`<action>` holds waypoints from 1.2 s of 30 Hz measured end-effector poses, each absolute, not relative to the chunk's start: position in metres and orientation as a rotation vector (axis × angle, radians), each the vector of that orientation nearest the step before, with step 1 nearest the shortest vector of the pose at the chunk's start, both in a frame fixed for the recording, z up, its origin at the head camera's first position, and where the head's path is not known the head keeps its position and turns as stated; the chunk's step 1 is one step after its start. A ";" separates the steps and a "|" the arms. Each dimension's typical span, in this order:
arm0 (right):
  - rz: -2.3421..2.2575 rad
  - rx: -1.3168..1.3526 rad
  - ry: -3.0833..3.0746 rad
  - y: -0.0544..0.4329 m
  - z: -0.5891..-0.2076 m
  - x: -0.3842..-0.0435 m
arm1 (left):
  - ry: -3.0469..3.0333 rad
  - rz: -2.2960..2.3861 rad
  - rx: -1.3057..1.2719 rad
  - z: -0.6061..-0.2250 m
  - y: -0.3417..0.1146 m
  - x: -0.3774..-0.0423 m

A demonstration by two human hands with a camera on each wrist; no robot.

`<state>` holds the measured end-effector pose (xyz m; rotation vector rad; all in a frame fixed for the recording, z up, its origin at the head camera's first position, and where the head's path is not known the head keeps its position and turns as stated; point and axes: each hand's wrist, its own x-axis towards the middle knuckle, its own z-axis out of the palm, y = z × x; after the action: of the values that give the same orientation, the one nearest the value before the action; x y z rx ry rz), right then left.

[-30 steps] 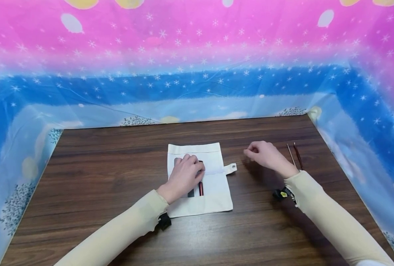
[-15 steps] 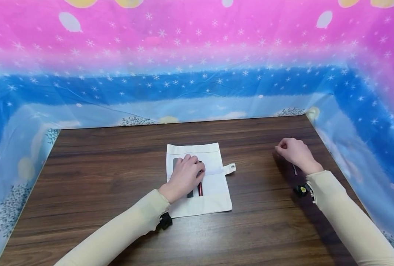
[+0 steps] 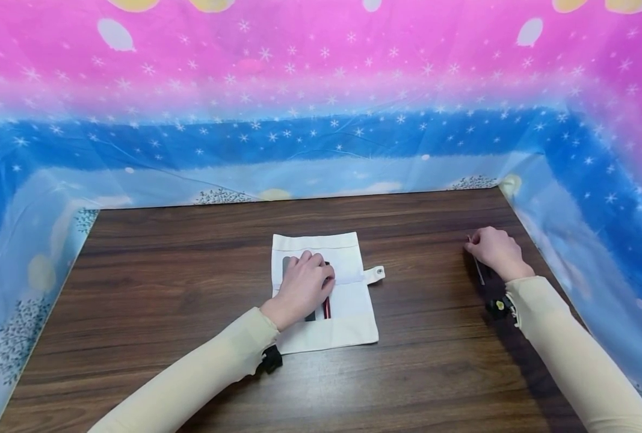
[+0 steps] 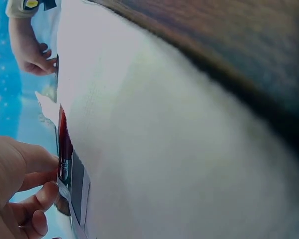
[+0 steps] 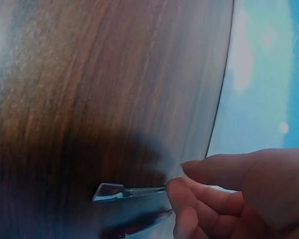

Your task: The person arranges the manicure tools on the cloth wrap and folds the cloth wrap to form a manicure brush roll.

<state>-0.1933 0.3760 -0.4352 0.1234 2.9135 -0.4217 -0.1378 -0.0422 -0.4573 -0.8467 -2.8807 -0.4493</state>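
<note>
A white cloth pouch (image 3: 353, 307) lies unfolded on the table. Tucked into it are a flat grey tool (image 3: 287, 267) and brushes with red handles (image 4: 64, 134). My left hand (image 3: 301, 282) rests over the pouch; in the left wrist view its bent fingertips hold a white strip beside a brush's silver ferrule. At the right, my right hand (image 3: 496, 249) is at a thin metal tool with a flat, angled end (image 5: 109, 191). Thumb and bent fingers are close together around its shaft, though a finger hides any contact. A darker, reddish tool (image 5: 139, 224) lies alongside.
The brown wooden table (image 3: 191, 252) reaches to a pink and blue snowflake-patterned cloth (image 3: 321, 132) on the back and sides. A snap tab (image 3: 376, 275) sticks out from the pouch's right side.
My right hand has moved right, from beside the pouch to the thin tools, and its fingers have come to the metal one. The left hand has stayed on the pouch.
</note>
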 end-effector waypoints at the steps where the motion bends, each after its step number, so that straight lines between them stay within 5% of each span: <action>1: -0.423 0.132 2.916 0.377 -0.435 -0.193 | -2.879 -0.456 -0.852 -0.457 -0.042 -0.138; 36: -0.487 0.072 2.916 0.355 -0.434 -0.193 | -3.014 -0.531 -0.845 -0.443 -0.037 -0.145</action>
<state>-0.1932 0.3551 -0.4336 0.0723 2.9159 -0.4873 -0.1448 -0.0369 -0.4433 -0.8448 -3.0140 -0.5315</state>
